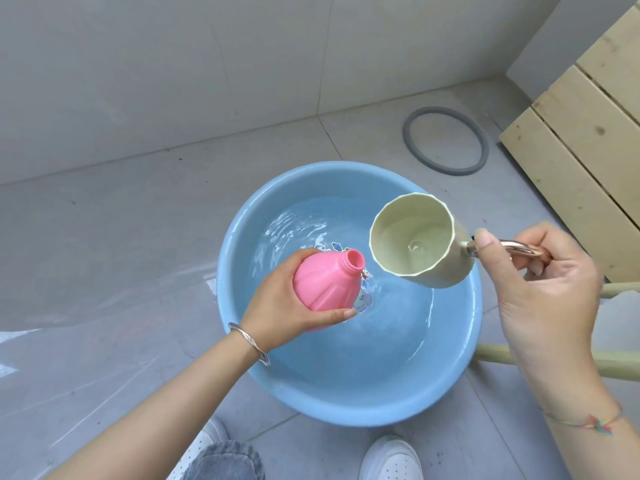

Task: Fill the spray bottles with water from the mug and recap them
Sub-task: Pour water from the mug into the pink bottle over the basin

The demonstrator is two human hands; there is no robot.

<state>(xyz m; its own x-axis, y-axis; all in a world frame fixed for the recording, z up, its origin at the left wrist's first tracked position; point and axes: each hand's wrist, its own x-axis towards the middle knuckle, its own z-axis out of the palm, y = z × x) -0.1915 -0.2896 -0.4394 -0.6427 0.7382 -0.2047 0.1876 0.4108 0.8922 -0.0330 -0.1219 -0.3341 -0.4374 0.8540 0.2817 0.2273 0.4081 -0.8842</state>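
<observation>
Overhead, from my remote seat, I see the left hand [287, 306] with its fingers [343, 315] curled round the belly of the pink spray bottle [325, 282]. The bottle is uncapped and tilted, its open neck pointing toward the mug [408, 216]. The right hand [547, 282] grips that pale green mug by its metal handle [516, 247], thumb pressed on top. The mug is tipped on its side, mouth facing the bottle, just beside the neck but apart from it, and a small pool of water glints inside. Both vessels hang over the blue basin [235, 258] of rippled water beneath the fingers. Beyond the right fingers a grey ring [412, 133] lies on the tiled floor, near pale wooden slats [588, 140].
</observation>
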